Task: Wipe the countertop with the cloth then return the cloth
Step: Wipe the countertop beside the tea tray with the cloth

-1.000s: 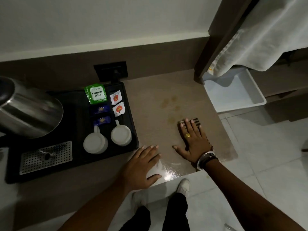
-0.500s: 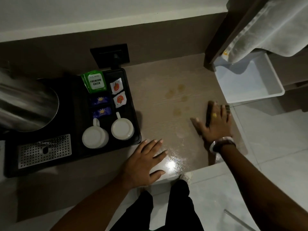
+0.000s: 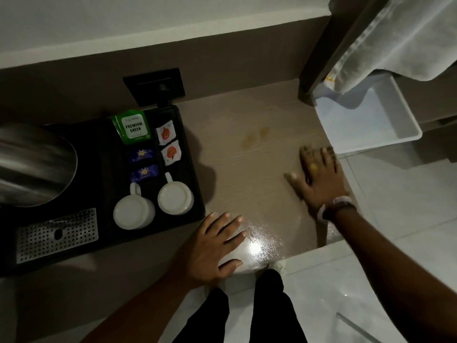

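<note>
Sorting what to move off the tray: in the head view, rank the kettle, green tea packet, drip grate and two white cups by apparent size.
1. kettle, partly cropped
2. drip grate
3. two white cups, about alike
4. green tea packet, close to the cups

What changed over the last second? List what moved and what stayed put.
The right hand, pressed flat on the countertop, slid right from near the brownish stains towards the counter's right edge; whether a cloth lies under it cannot be told. Nothing was visibly picked up or released. The left hand stayed flat at the front edge, and the black tray with its two cups stayed put.
</note>
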